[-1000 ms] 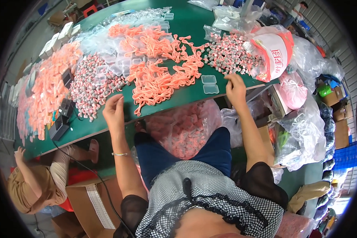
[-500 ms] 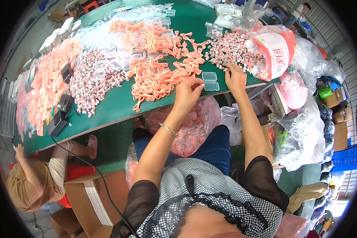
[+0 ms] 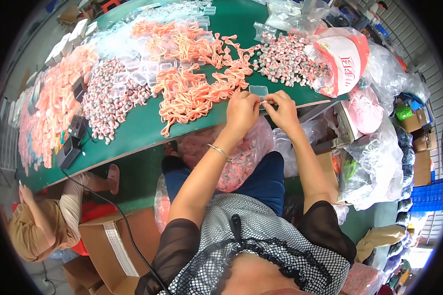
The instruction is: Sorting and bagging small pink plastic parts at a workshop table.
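Note:
At the table's front edge my left hand (image 3: 242, 109) and my right hand (image 3: 281, 112) meet, fingertips pinched close together. A small pale bit shows between them, too small to name. Just beyond the fingers lies a clear plastic case (image 3: 259, 90), its near part hidden by my hands. Left of my left hand spreads a heap of looped orange cords (image 3: 187, 93). Farther right, past my right hand, is a pile of small rounded pink-and-grey pieces (image 3: 285, 61), partly under a red-and-white printed bag (image 3: 344, 61).
A second pile of pink-and-grey pieces (image 3: 108, 103) and orange packs (image 3: 59, 98) cover the table's left. A black device (image 3: 70, 151) trails a cable beside me. Below the table hangs a pink-filled bag (image 3: 236, 167). Another person (image 3: 39, 221) sits at lower left.
My right hand has come away from the pink-and-grey pile, toward me and left. My left hand has moved slightly right, and the fingertips of both now meet in front of the case.

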Motion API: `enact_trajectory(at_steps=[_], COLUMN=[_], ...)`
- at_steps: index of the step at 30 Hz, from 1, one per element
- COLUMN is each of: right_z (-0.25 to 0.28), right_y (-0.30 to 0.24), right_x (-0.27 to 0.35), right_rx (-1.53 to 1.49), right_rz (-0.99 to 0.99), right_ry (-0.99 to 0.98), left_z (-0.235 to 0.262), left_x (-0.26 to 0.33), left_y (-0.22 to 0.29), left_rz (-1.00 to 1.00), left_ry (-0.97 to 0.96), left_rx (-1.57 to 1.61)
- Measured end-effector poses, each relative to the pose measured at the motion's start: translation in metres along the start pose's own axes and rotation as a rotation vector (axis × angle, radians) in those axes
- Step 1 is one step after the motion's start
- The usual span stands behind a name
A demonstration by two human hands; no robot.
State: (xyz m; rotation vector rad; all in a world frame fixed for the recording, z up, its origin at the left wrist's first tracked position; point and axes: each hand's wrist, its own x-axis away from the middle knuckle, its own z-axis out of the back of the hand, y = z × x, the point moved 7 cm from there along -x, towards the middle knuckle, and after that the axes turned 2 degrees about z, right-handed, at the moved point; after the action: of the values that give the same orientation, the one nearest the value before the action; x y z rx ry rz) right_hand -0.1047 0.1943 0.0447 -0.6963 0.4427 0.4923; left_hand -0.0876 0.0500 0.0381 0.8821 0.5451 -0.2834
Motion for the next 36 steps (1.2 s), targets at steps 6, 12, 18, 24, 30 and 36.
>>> enact_trajectory(at_steps=[6,12,18,24,30,36], right_z=[-0.001,0.001,0.002,0.006,-0.039,-0.054], right_y=[-0.002,-0.004,-0.005,0.000,-0.016,0.011], right_x=[-0.001,-0.001,-0.003,-0.032,-0.075,-0.087], right_rx=[-0.011,-0.030,0.002,-0.149,0.041,0.033], right_rz=[0.014,0.060,0.102,-0.035,-0.054,-0.146], right_ry=[-0.052,-0.069,-0.127,-0.084,-0.311,-0.379], left_z=[0.004,0.010,0.011,0.014,0.011,0.013], left_x=[0.002,0.005,0.005,0.007,0.010,0.010], left_y=[0.002,0.001,0.004,0.002,-0.004,-0.003], left_rz=[-0.046,-0.062,-0.094,-0.111,-0.080,-0.046], left_ry=[0.035,-0.034,-0.135,-0.109,-0.073,-0.063], left_rx=[-0.014,0.016,-0.005,0.029,0.051,0.055])
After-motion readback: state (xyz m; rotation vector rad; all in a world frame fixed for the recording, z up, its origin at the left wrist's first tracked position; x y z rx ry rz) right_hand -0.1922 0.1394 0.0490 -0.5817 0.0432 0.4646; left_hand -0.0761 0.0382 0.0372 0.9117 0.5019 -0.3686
